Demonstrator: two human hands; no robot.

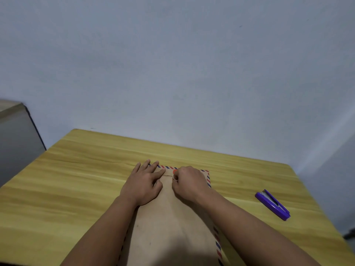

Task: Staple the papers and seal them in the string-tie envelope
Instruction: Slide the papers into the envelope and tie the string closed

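Note:
A brown string-tie envelope point(169, 223) with a red-and-blue striped border lies flat on the wooden table point(76, 179), its flap end away from me. My left hand point(144, 183) lies flat on the envelope's far left part, fingers straight and pressing it down. My right hand point(189, 183) is curled at the far right part and pinches the thin string point(169, 176) beside a red button point(175, 171). The papers are not visible.
A purple stapler point(272, 205) lies on the table to the right of the envelope. A grey cabinet point(17, 139) stands off the table's left side. A pale wall runs behind the table's far edge.

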